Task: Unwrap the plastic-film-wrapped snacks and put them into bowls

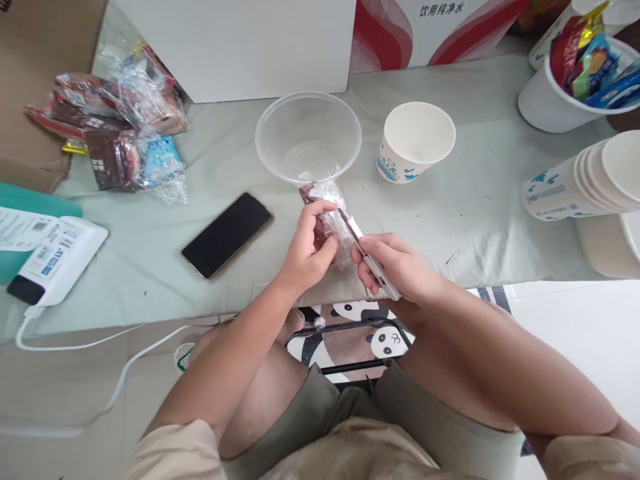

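My right hand (pixel 393 263) is closed round the silver handle of a utility knife (pixel 375 262), its tip pointing up and left. Against that tip lies a snack packet (pixel 343 250) in dark red and clear crinkled plastic. My left hand (pixel 310 250) grips this packet from the left, with thumb and forefinger on it. Just beyond the packet stands a clear round plastic bowl (pixel 309 137), touching or nearly touching it. To the right of the bowl is a white paper cup (pixel 417 137) with a blue print.
A dark-screened phone (pixel 227 235) lies left of my hands. Farther left are piled snack packets (pixel 117 133) and a white device (pixel 63 257) with a cable. Stacked paper cups (pixel 565 183) and a tub of snacks (pixel 555 103) are at the right. Boxes (pixel 250 47) line the back.
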Demonstrator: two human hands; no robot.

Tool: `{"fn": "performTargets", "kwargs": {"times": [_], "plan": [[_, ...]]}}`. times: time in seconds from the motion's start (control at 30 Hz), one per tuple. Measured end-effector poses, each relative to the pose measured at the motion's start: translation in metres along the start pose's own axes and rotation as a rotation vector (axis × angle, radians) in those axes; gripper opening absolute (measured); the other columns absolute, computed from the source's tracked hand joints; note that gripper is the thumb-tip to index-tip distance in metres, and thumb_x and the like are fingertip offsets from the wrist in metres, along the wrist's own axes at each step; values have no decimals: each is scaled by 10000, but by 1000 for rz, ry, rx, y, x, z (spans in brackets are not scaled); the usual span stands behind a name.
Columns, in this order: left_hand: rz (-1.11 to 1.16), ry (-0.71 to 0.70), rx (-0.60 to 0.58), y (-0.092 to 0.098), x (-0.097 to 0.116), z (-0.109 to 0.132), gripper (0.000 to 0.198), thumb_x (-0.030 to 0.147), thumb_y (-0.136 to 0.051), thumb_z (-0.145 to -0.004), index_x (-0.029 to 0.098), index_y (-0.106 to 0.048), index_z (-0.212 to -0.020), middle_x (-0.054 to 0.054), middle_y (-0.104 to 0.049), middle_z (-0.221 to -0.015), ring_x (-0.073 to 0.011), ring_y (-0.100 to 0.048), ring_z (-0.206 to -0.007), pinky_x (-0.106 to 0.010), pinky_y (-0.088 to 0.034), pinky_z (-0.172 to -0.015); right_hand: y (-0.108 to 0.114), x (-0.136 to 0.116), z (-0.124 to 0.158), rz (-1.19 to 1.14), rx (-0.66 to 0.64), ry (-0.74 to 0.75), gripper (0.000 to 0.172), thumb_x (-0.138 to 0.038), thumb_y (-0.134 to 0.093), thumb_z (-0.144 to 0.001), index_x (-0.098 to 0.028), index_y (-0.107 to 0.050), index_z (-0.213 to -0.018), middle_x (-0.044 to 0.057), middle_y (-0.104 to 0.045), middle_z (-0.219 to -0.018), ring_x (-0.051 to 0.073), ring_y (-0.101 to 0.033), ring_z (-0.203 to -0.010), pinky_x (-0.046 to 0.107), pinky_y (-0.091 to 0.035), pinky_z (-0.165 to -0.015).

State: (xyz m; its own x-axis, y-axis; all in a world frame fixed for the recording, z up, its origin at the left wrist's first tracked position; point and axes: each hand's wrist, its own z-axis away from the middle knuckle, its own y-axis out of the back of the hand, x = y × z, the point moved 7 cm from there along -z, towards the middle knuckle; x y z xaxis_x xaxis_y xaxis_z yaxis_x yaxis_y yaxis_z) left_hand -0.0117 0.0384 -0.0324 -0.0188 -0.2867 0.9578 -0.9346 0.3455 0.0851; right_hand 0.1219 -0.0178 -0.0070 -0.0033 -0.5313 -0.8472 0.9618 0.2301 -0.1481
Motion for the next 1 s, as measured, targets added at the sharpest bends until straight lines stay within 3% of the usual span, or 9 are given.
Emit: {"fn": "performTargets", "kwargs": {"times": [0.13, 0.37, 0.43, 0.6, 0.67, 0.73, 0.83, 0.93, 1.0], "plan": [[117, -104, 70, 12, 5, -2, 422, 411, -677, -988, 336, -486, -1356, -48, -599, -1169, -192, -693, -969, -364, -603, -860, -4, 7, 7, 103, -79, -62, 334, -412, -461, -987, -196, -553, -749, -32, -575, -502, 83, -507, -435, 208, -403, -480], [206, -194, 249, 33, 14, -9, 442, 327, -740, -888, 345, -524, -1273, -28, -621, -1229, -203, -679, -1108, -477, -580, -1077, 4, 8, 22, 342, -177, -161, 344, -437, -467, -983, -198, -572, -759, -12, -603, -588, 114, -537, -534, 255, -416, -556], [258, -132, 288, 36, 11, -12, 428, 324, -730, -866, 357, -518, -1236, -20, -627, -1226, -197, -678, -1070, -484, -585, -1069, 24, 1, 23, 510, -47, -123, 357, -416, -456, -987, -201, -576, -729, 10, -611, -624, 136, -551, -584, 279, -411, -600], [224, 30, 278, 32, 10, -13, 600, 417, -717, -857, 429, -407, -1370, -38, -617, -1290, -233, -675, -1081, -499, -589, -1007, 95, -13, 18, 1066, 602, 115, 338, -391, -538, -975, -217, -522, -685, 55, -554, -741, 164, -433, -614, 310, -284, -607], [178, 45, 224, 26, 10, -12, 766, 486, -738, -857, 474, -296, -1482, -59, -591, -1367, -267, -651, -1173, -508, -577, -1004, 111, -10, 14, 1165, 731, 195, 276, -385, -584, -950, -219, -582, -730, 80, -569, -798, 184, -449, -640, 315, -314, -611], [144, 34, 149, 19, 10, -10, 868, 583, -757, -844, 495, -234, -1532, -76, -557, -1415, -288, -638, -1202, -500, -576, -977, 118, -10, 14, 1196, 834, 264, 169, -374, -625, -918, -215, -683, -924, 117, -633, -902, 238, -548, -743, 352, -415, -661], [105, 8, 63, 10, 6, -7, 897, 670, -791, -799, 480, -299, -1525, -88, -528, -1414, -298, -643, -1186, -466, -583, -932, 103, -20, 19, 1102, 821, 441, 392, -375, -651, -899, -199, -655, -1249, 150, -690, -1079, 298, -650, -927, 447, -530, -811], [109, 52, 1, 2, 1, -2, 793, 668, -774, -824, 447, -397, -1486, -83, -566, -1319, -279, -675, -1081, -435, -593, -872, 54, -30, 26, 899, 521, 735, 526, -421, -666, -912, -202, -555, -1378, 155, -691, -1231, 273, -687, -946, 476, -570, -886], [137, 98, -22, -2, -1, 0, 724, 674, -724, -861, 445, -424, -1478, -80, -595, -1283, -269, -688, -1019, -424, -595, -834, 24, -32, 32, 792, 366, 827, 610, -412, -704, -907, -223, -477, -1440, 145, -684, -1294, 252, -695, -926, 462, -585, -870]]}}
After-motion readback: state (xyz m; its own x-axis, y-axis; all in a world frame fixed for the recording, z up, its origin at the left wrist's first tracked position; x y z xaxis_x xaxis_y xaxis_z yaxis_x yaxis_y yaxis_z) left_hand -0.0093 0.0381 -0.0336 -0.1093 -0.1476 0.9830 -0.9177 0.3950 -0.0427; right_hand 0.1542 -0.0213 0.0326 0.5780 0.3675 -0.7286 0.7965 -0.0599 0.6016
